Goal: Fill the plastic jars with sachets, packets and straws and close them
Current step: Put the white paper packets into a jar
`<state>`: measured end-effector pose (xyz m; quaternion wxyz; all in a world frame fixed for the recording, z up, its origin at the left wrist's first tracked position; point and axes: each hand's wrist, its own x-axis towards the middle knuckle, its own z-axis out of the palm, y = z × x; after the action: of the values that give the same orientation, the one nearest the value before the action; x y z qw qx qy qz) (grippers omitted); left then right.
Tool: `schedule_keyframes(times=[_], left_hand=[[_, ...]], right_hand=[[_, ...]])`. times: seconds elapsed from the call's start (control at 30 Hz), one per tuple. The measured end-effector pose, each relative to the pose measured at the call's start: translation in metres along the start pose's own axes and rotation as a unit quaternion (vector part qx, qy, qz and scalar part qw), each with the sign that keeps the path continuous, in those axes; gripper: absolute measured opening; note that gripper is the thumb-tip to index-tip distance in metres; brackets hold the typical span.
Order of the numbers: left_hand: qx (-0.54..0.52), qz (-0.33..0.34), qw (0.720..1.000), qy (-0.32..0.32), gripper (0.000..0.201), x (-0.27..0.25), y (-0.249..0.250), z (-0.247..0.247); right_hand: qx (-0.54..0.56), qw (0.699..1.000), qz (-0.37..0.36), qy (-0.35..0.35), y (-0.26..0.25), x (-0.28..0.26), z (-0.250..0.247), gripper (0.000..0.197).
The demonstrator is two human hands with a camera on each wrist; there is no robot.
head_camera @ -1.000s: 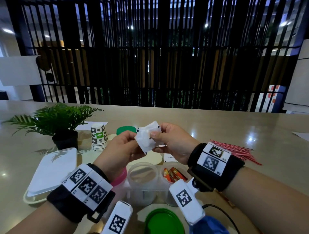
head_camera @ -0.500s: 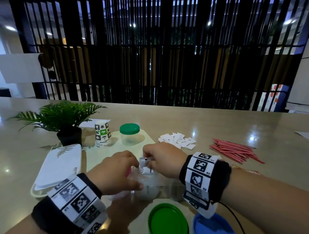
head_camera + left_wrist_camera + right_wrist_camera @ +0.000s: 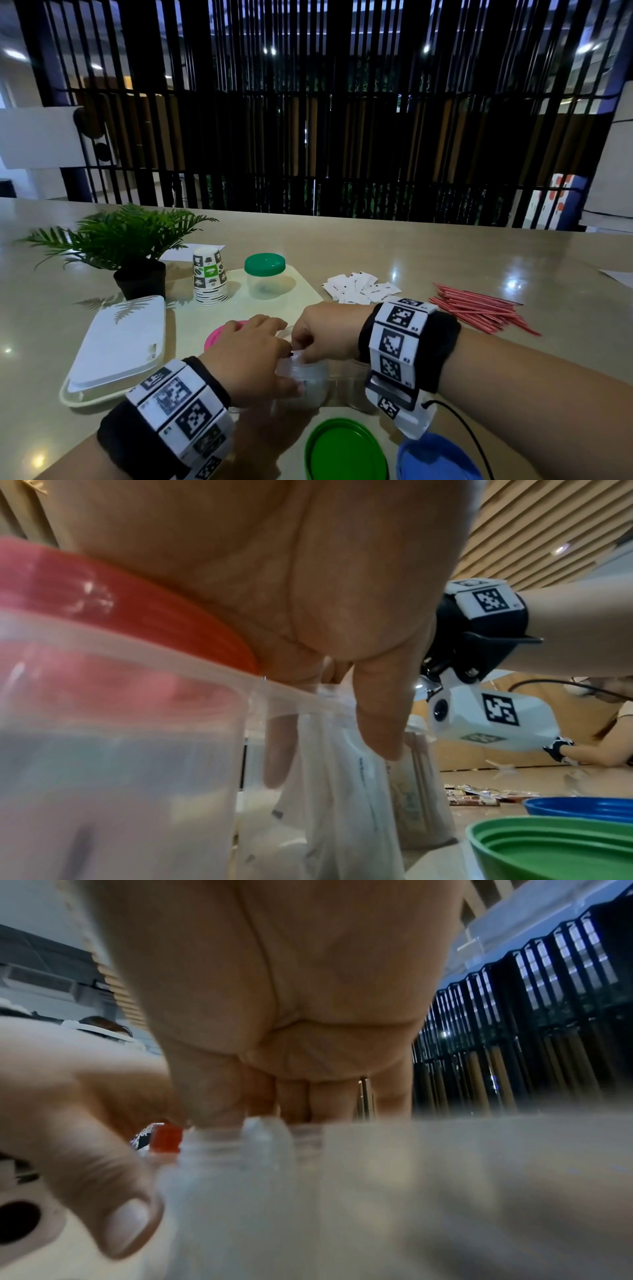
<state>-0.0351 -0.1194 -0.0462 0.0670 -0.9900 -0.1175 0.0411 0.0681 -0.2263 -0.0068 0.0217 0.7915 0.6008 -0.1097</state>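
A clear open jar [image 3: 313,387] stands near the table's front edge. My left hand [image 3: 286,363] holds it, thumb on the outer wall. At the jar's mouth my right hand [image 3: 303,347] pinches white sachets, fingertips pointing down into the opening. In the left wrist view the white sachets [image 3: 346,791] stand upright inside the jar beside my left hand [image 3: 329,723]. In the right wrist view my right hand [image 3: 253,1118] dips into the blurred jar [image 3: 240,1191]. A second open jar [image 3: 349,380] is half hidden behind my right wrist.
Green lid [image 3: 346,448] and blue lid [image 3: 435,459] lie in front. A pink lid [image 3: 219,337] shows behind my left hand. Farther back: a closed green-lidded jar [image 3: 264,277], loose sachets [image 3: 359,291], red straws [image 3: 479,311], paper cups [image 3: 209,281], a plant [image 3: 133,246], a white tray [image 3: 120,346].
Both hands came down from chest height, where they held the white sachets in the air, to the open jar. The sachets now sit in the jar's mouth.
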Motion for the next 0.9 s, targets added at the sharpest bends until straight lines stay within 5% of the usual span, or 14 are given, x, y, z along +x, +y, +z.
schedule_keyframes(times=[0.33,0.67,0.9], left_hand=[[-0.026,0.004,1.0,-0.006,0.061,0.002,-0.002,-0.002],[-0.109,0.029,0.993,0.022,0.045,-0.002,-0.011,-0.008],[-0.097,0.036,0.994,0.024,0.043,-0.003,-0.011,-0.008]], right_hand=[[-0.055,0.996,0.012,-0.069,-0.004,0.002,-0.001,0.031],[-0.034,0.999,0.003,0.009,-0.001,0.003,-0.004,0.015],[-0.003,1.0,0.014,-0.016,0.001,0.001,-0.011,0.016]])
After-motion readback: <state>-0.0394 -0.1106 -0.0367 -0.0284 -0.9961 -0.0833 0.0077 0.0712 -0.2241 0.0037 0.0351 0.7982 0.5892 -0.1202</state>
